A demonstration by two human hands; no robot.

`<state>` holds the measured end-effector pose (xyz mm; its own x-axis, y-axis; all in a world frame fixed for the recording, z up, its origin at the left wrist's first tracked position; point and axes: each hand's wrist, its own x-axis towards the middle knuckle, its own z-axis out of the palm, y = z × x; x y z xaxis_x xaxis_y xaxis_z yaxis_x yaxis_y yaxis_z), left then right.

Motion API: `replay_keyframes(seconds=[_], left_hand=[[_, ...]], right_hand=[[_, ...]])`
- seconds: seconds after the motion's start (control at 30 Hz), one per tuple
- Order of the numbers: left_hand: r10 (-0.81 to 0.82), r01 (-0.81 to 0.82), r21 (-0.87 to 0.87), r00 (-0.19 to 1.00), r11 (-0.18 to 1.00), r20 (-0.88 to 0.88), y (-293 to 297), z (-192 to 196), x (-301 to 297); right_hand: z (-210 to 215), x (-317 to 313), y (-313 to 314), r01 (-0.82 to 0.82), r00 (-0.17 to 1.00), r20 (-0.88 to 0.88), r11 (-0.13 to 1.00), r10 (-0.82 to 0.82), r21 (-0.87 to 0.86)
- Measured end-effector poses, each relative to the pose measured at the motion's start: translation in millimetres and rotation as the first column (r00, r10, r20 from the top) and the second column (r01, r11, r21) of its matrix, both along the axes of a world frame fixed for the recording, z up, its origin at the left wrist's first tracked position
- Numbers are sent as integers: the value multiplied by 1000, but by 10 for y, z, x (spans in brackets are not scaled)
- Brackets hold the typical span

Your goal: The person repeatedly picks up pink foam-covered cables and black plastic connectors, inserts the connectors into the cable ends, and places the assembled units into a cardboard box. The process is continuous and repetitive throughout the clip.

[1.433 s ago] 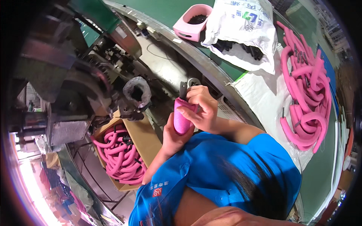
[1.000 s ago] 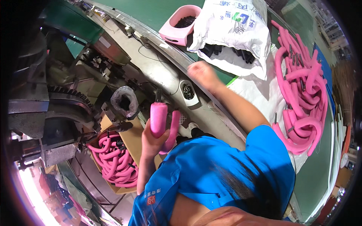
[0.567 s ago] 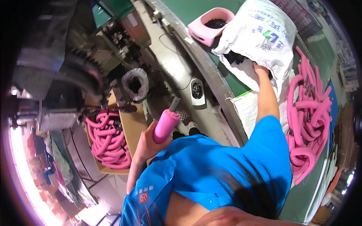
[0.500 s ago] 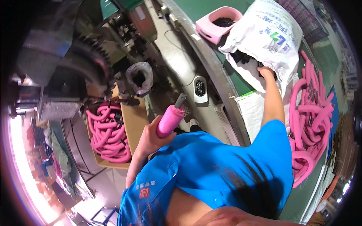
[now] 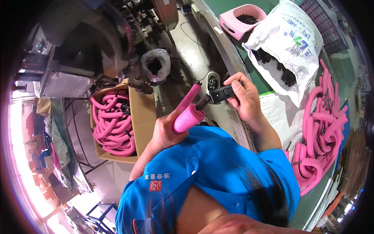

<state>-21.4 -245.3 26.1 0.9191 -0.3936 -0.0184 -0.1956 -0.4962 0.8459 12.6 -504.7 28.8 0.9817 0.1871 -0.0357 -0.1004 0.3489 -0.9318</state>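
With my left hand (image 5: 165, 130) wrapped round the pink foam tube (image 5: 187, 121) before my chest and my right hand (image 5: 248, 100) pinching the black fitting (image 5: 223, 94) at the dark strip's (image 5: 202, 103) tip, I'd best keep both pieces squarely aligned.

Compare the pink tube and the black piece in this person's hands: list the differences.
The pink tube is round and bulky; the black piece is boxier and smaller. The left hand grips the pink tube, the right hand the black piece. Both are hand-held.
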Motion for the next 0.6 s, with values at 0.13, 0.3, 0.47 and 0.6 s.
replay_keyframes(seconds=[0.13, 0.3, 0.47, 0.6], left_hand=[[44, -46, 55, 998, 997, 45, 252, -75, -97], [171, -171, 51, 985, 984, 15, 561, -46, -194], [120, -122, 47, 992, 991, 49, 859, -73, -279], [107, -112, 135, 993, 985, 38, 1087, -78, -339]], right_hand=[[50, 9, 277, -77, 994, 74, 993, 84, -84], [-8, 191, 541, -69, 992, 102, 993, 78, -95], [17, 246, 933, -230, 967, 81, 963, 243, -142], [28, 265, 1284, -372, 895, 120, 867, 430, -330]])
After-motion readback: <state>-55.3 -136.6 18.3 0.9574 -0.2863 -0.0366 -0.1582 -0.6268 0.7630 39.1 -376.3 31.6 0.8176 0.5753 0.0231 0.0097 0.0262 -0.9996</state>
